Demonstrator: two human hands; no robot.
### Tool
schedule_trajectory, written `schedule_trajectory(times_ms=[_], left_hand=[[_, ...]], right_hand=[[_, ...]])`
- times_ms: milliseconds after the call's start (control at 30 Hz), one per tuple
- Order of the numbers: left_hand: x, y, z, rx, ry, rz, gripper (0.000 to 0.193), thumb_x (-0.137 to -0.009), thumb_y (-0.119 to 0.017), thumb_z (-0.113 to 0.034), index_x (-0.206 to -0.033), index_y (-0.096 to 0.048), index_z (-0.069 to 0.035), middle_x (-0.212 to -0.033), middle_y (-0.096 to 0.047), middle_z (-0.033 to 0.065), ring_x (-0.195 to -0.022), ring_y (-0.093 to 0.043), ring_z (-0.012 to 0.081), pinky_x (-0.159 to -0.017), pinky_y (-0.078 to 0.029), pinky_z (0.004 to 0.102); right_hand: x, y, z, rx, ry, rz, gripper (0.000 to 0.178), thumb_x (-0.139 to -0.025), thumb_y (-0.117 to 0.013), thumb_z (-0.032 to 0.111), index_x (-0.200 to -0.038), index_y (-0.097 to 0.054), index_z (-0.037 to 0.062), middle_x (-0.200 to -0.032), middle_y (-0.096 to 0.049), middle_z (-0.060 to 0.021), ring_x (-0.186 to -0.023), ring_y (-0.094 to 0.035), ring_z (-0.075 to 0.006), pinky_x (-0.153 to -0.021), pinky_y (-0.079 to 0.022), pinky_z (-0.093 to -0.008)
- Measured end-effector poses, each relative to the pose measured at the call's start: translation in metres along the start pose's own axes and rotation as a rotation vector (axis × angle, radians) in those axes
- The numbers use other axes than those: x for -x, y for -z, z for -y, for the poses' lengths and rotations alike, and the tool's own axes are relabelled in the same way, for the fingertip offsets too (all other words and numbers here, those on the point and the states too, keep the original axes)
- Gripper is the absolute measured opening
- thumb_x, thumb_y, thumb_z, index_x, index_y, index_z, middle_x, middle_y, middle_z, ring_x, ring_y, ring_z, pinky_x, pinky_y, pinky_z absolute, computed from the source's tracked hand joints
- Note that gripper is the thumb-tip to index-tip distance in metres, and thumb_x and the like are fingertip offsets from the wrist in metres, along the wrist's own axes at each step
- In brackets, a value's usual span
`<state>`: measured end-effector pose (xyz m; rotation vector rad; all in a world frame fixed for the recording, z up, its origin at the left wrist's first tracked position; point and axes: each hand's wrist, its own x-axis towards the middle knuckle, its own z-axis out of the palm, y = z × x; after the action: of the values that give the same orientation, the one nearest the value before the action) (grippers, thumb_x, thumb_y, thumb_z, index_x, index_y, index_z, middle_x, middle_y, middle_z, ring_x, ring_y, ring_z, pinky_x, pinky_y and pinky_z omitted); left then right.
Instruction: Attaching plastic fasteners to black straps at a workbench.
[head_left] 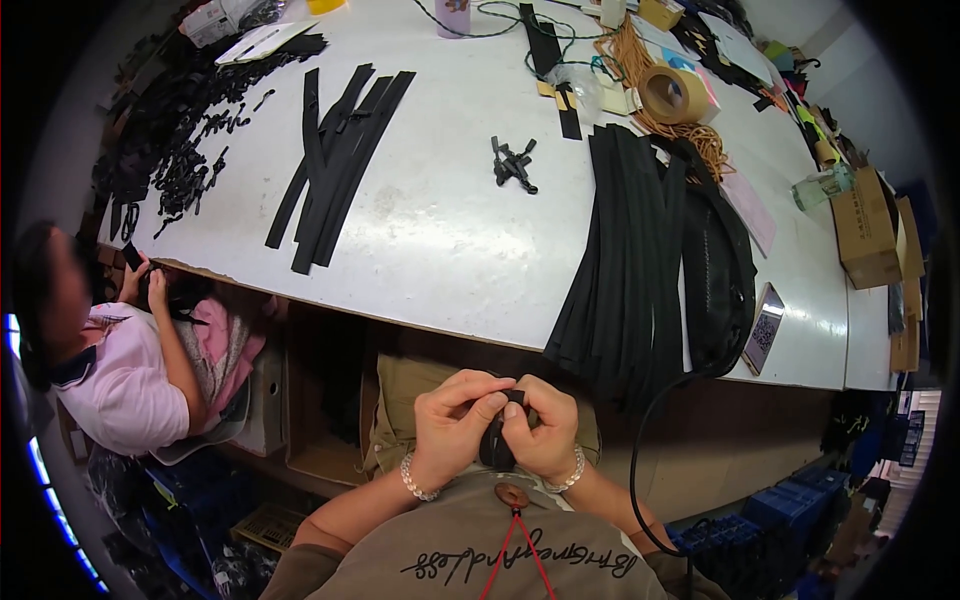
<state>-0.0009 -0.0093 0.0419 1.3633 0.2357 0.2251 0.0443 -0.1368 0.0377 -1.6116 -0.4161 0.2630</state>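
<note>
Here, both hands [447,425] [543,425] pinched closed on black strip [496,447] — long axis running fore-aft, toward torso [465,520].

Black piece [497,447], black strips [622,250], white tabletop [440,230], brown cardboard box [866,230], olive-brown shirt [455,525], red neck cord [534,556]

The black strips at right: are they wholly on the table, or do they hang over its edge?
Partly over: the black strips lie on the white table, but their near ends extend past its near edge.
</note>
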Motion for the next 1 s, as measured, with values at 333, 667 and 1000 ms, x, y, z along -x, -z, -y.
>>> schedule_trajectory(times_ms=[333, 667, 1000], left_hand=[[0.000, 0.002, -0.008, -0.085, -0.062, 0.017, 0.018, -0.080, -0.064, 0.006, -0.098, -0.068, 0.002, -0.087, -0.062, 0.0079, -0.074, -0.055, 0.0092, -0.062, -0.044, 0.0196], [0.001, 0.007, -0.004, 0.041, -0.123, 0.084, 0.018, -0.075, -0.067, 0.010, -0.092, -0.068, 0.002, -0.092, -0.065, 0.0108, -0.081, -0.062, 0.0133, -0.067, -0.051, 0.0231], [-0.002, 0.010, -0.011, -0.100, -0.190, 0.131, 0.021, -0.074, -0.068, 0.008, -0.095, -0.068, 0.003, -0.091, -0.066, 0.0126, -0.081, -0.063, 0.0161, -0.070, -0.051, 0.0248]], right_hand=[[-0.007, 0.006, 0.024, 0.374, 0.302, -0.091, 0.008, -0.070, -0.063, -0.002, -0.077, -0.059, 0.0005, -0.065, -0.055, -0.0081, -0.050, -0.054, -0.0204, -0.045, -0.041, -0.0293], [-0.001, 0.008, 0.013, 0.264, 0.430, -0.171, 0.015, -0.069, -0.065, -0.005, -0.083, -0.063, -0.0016, -0.072, -0.062, -0.0120, -0.058, -0.061, -0.0236, -0.052, -0.047, -0.0285], [0.000, 0.008, 0.011, 0.325, 0.499, -0.163, 0.013, -0.069, -0.065, -0.003, -0.080, -0.061, -0.0010, -0.071, -0.062, -0.0114, -0.057, -0.060, -0.0240, -0.051, -0.048, -0.0299]])
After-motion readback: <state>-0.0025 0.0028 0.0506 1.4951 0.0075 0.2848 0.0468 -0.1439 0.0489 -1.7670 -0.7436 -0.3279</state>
